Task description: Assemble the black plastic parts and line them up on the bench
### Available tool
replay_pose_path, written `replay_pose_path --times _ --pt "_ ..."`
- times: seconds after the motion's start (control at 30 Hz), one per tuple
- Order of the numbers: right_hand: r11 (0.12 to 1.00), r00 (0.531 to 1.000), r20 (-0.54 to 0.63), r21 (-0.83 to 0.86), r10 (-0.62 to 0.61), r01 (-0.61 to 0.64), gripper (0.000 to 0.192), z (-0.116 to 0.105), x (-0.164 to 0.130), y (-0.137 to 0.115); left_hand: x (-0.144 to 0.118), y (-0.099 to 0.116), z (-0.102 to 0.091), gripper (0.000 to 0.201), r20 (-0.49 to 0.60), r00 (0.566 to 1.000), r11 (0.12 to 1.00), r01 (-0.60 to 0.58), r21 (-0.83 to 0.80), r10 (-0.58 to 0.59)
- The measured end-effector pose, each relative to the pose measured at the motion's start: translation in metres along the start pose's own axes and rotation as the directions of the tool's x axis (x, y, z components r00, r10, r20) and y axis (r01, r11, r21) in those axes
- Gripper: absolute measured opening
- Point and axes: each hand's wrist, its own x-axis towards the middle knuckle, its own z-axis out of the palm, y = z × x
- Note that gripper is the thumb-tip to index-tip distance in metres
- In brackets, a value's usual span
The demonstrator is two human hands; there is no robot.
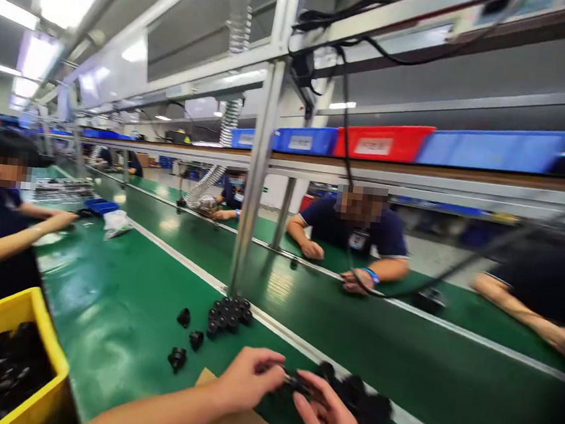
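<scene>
both hands pinch a small black part over the green bench

left hand [246,376] and right hand [330,420] clamp the black part [296,381] together beside the heap of parts [368,407]; a loosened pinch could drop it among them.

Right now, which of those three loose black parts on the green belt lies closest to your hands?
The lowest black part, nearest the left hand. The other two loose parts lie farther up the belt, towards the cluster.
</scene>
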Motion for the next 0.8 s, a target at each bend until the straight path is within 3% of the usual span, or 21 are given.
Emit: replay_pose_path --times 0.13,0.4,0.53,0.63,0.7,0.8 --pt "0.999 1.000 0.007 -0.025 -0.025 0.025 0.049 0.001 -0.007 -0.009 0.000 0.000 -0.005 0.073 0.125 0.992 0.998 -0.022 -0.065 0.030" --pt "1.000 1.000 0.014 0.024 -0.004 0.003 0.046 0.003 -0.010 -0.009 -0.001 0.005 -0.009 0.059 0.173 0.984 0.997 -0.018 -0.074 0.031" --pt "0.999 1.000 -0.005 -0.023 -0.023 0.023 0.041 0.002 -0.011 -0.011 -0.006 0.011 -0.007 0.051 0.156 0.984 0.988 -0.101 0.119 0.082" --pt "0.987 0.995 -0.020 -0.132 -0.096 0.093 0.033 0.001 -0.012 -0.012 -0.011 0.018 -0.002 0.058 0.165 0.985 0.951 -0.100 0.294 0.052" --pt "0.962 0.989 -0.016 -0.236 -0.145 0.138 0.028 0.000 -0.012 -0.011 -0.013 0.027 -0.002 0.067 0.204 0.979 0.868 -0.116 0.484 0.017" --pt "0.913 0.985 -0.050 -0.386 -0.165 0.133 0.026 -0.003 -0.010 -0.005 -0.010 0.047 -0.017 0.057 0.225 0.974 0.607 -0.156 0.779 -0.038"
